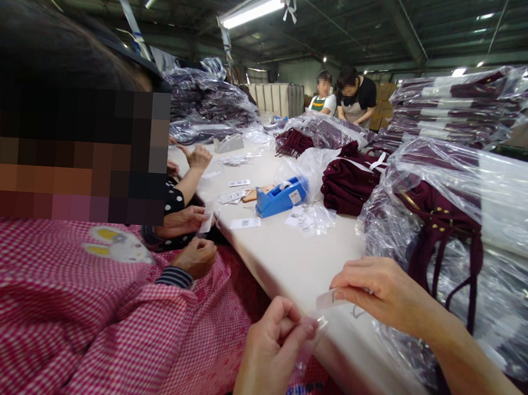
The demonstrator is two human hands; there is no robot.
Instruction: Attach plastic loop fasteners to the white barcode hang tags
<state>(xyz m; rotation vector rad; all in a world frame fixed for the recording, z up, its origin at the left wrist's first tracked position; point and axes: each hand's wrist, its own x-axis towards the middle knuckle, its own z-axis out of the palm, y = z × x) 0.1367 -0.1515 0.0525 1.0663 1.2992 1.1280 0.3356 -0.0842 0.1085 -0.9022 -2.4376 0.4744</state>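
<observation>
Low in the head view, my left hand [277,347] pinches a small clear plastic bag [304,355] between thumb and fingers. My right hand [381,291], just to its right and over the table edge, grips a white tag [326,299] by one end. The tag's free end points toward the bag, and a thin loop of string [357,311] hangs below my right fingers. Tag and bag appear close together; whether they touch I cannot tell. Further up the table lie several white tags [245,222] and a pile of small clear bags [311,218].
A blue tape dispenser [279,197] stands mid-table. Folded maroon garments [352,182] and plastic-wrapped stacks [457,114] fill the right side. At left sits a co-worker in a pink checked apron [117,325], whose hands [195,256] hold a tag. Two people [357,99] are at the far end.
</observation>
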